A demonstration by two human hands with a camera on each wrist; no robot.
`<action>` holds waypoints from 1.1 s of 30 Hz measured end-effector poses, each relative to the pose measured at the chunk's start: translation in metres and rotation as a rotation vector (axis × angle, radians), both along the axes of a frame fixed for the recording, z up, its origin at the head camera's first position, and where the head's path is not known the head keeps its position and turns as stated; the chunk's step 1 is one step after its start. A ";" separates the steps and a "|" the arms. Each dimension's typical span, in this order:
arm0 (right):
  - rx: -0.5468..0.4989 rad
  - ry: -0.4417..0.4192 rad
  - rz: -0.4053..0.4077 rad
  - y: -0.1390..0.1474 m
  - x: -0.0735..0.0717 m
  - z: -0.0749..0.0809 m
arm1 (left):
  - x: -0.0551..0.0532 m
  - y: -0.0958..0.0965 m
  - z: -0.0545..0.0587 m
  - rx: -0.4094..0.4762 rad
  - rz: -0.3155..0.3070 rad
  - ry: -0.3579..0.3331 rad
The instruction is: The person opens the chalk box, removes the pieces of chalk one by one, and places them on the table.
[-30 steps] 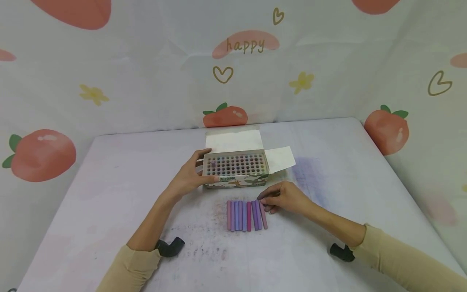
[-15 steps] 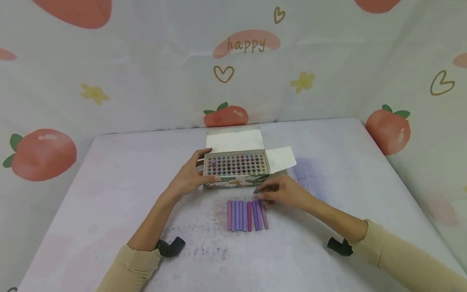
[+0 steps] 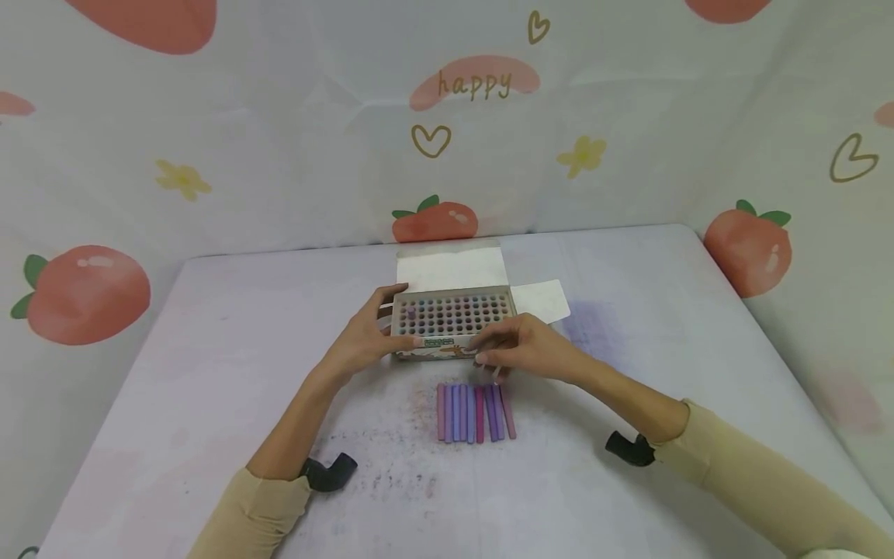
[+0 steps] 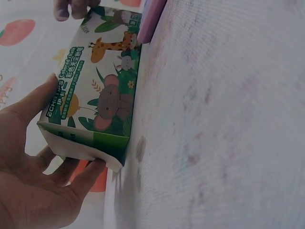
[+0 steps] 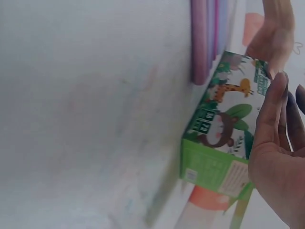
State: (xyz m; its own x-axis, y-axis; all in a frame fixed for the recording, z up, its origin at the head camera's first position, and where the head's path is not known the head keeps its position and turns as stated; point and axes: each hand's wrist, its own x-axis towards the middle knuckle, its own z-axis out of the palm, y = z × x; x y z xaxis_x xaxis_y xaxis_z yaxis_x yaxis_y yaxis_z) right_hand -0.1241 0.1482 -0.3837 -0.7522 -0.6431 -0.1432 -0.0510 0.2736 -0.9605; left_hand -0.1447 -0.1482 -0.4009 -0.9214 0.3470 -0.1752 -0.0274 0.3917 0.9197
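Observation:
A cardboard box of colored chalk [image 3: 436, 353] stands with its lid folded back, chalk ends showing in rows of holes. One purple chalk [image 3: 411, 312] pokes up higher near the left end. My left hand [image 3: 363, 334] grips the box's left end, its thumb along the front face. In the left wrist view, the fingers of this hand [image 4: 43, 195] lie around the end flap. My right hand [image 3: 534, 349] hovers by the box's front right, fingers fairly straight; I see nothing held in it. Below it lies a row of pink, purple and blue chalk sticks [image 3: 479, 415], the rightmost slanted.
The white lid flap [image 3: 450, 269] leans behind the box and a side flap [image 3: 541, 300] sticks out right. Chalk dust marks the tablecloth [image 3: 377, 489]. A patterned curtain [image 3: 314, 155] stands behind the table. Dark curved pieces [image 3: 331, 472] show at both wrists.
My right hand has left the rightmost chalk stick and moved up and left to the box's front. The left hand keeps its grip on the box.

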 end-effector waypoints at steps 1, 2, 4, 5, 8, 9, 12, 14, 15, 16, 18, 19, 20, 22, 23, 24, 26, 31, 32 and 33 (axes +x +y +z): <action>-0.002 0.002 -0.002 -0.002 -0.001 0.002 | 0.000 0.000 0.000 0.000 0.000 0.000; -0.007 0.000 -0.006 -0.003 -0.002 0.003 | 0.000 0.000 0.000 0.000 -0.001 0.000; -0.009 -0.001 -0.015 -0.006 -0.004 0.006 | -0.001 0.000 -0.001 0.001 -0.001 -0.001; -0.013 0.001 -0.016 -0.007 -0.005 0.007 | -0.001 0.000 -0.002 0.003 0.001 -0.002; -0.016 0.018 -0.020 -0.012 -0.010 0.010 | -0.001 0.000 -0.002 0.007 0.002 -0.003; -0.015 0.024 -0.020 -0.013 -0.011 0.011 | -0.001 0.000 -0.002 0.009 0.000 -0.002; -0.005 0.049 -0.033 -0.019 -0.016 0.013 | -0.001 -0.001 -0.001 0.020 0.004 -0.009; -0.007 0.063 -0.048 -0.024 -0.018 0.014 | -0.001 -0.001 0.000 0.027 0.000 -0.009; -0.010 0.069 -0.057 -0.026 -0.020 0.015 | -0.001 -0.001 0.000 0.029 -0.003 -0.008; -0.012 0.074 -0.064 -0.029 -0.022 0.015 | -0.001 -0.001 0.000 0.030 -0.003 -0.010; -0.015 0.083 -0.072 -0.033 -0.025 0.015 | -0.001 -0.001 0.000 0.030 -0.007 -0.011; -0.020 0.087 -0.072 -0.036 -0.027 0.016 | -0.001 -0.002 0.000 0.030 -0.008 -0.013; -0.018 0.092 -0.071 -0.038 -0.028 0.016 | -0.001 -0.002 0.000 0.030 -0.007 -0.016; -0.004 0.113 -0.074 -0.042 -0.032 0.016 | -0.001 -0.002 0.000 0.033 -0.003 -0.026; 0.002 0.124 -0.078 -0.044 -0.033 0.016 | -0.001 -0.001 0.000 0.031 0.001 -0.031; 0.014 0.141 -0.085 -0.046 -0.035 0.016 | -0.001 -0.001 0.000 0.031 0.006 -0.034; 0.033 0.178 -0.099 -0.049 -0.038 0.015 | -0.001 -0.001 0.000 0.023 0.015 -0.037; 0.112 0.280 -0.117 -0.056 -0.045 0.010 | -0.001 0.000 0.000 0.008 0.019 -0.036; 0.123 0.293 -0.113 -0.058 -0.046 0.009 | -0.001 0.000 -0.001 0.008 0.018 -0.038; 0.137 0.310 -0.112 -0.059 -0.046 0.009 | -0.001 0.000 -0.001 0.006 0.015 -0.037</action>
State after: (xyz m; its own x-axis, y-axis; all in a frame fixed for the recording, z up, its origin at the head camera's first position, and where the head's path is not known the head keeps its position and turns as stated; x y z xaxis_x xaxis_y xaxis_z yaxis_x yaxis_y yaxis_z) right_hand -0.1705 0.0888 -0.3748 -0.8382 -0.5449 0.0238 -0.2968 0.4190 -0.8581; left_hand -0.1455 -0.1485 -0.4017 -0.9196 0.3340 -0.2069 -0.0671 0.3853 0.9203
